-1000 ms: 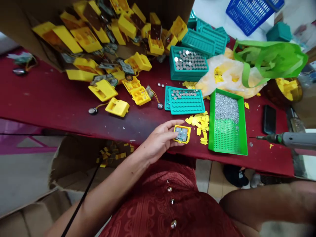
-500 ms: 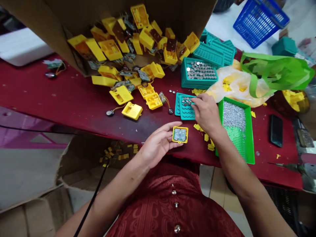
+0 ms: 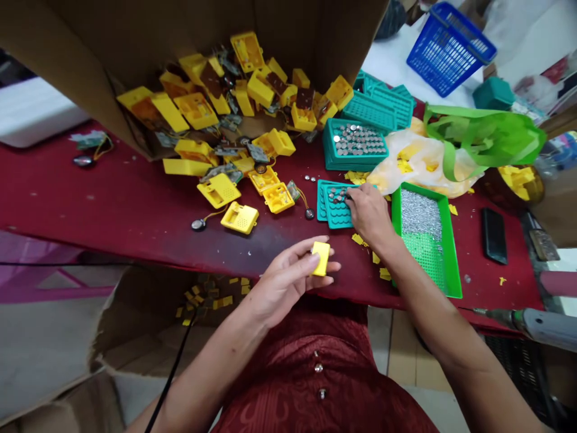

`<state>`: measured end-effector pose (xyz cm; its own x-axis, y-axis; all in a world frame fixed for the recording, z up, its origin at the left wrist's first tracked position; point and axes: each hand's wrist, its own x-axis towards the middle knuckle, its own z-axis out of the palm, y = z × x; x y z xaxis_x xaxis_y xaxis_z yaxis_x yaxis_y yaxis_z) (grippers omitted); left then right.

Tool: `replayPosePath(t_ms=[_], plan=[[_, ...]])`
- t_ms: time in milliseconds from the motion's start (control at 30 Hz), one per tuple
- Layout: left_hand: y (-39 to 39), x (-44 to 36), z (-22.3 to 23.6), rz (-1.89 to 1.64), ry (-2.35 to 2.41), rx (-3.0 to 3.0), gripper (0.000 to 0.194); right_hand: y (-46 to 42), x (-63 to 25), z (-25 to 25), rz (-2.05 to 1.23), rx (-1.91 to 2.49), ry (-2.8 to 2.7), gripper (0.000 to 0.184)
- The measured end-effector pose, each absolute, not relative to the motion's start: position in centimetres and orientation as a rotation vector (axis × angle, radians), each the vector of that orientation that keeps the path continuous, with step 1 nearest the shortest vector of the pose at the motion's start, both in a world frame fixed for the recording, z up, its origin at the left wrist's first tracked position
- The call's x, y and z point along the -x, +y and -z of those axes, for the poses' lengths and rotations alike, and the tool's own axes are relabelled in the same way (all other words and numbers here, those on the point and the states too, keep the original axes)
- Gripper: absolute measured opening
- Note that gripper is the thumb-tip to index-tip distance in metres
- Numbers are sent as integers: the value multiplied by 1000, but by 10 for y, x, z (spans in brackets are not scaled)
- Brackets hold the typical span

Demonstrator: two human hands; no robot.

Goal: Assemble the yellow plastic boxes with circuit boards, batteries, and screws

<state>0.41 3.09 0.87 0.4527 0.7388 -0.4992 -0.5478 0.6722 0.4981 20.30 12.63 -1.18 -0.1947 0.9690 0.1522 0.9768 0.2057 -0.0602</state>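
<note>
My left hand (image 3: 288, 278) grips a small yellow plastic case (image 3: 321, 258) between thumb and fingers, above the front edge of the table. A plain yellow face of the case is turned up. My right hand (image 3: 370, 210) reaches over a small teal tray (image 3: 341, 218) with rows of round pockets. Its fingertips are pinched together at a cluster of silver button cells (image 3: 336, 195) in that tray. Whatever lies between those fingertips is too small to make out. Another teal tray (image 3: 321, 207) sits partly under the first.
Open yellow cases (image 3: 196, 110) with wired circuit boards spill from a cardboard box (image 3: 135, 54). A stack of teal trays (image 3: 354, 161) holds button cells. Right of my hand lies a green tray (image 3: 454, 264) of small metal parts, then a phone (image 3: 494, 236) and a power screwdriver (image 3: 541, 326).
My left hand has turned the case over, from its open side with the circuit board to a plain yellow face. My right hand stays at the button cells. The view has shifted slightly.
</note>
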Motion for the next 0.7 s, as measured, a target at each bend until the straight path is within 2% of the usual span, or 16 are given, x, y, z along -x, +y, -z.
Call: replayPosePath(t_ms=[233, 700], plan=[[30, -4, -4, -832, 743, -267, 26, 121, -201, 7, 126, 1906, -2297, 28], [28, -7, -2, -847, 774, -319, 31, 111, -185, 12, 142, 1852, -2358, 35]])
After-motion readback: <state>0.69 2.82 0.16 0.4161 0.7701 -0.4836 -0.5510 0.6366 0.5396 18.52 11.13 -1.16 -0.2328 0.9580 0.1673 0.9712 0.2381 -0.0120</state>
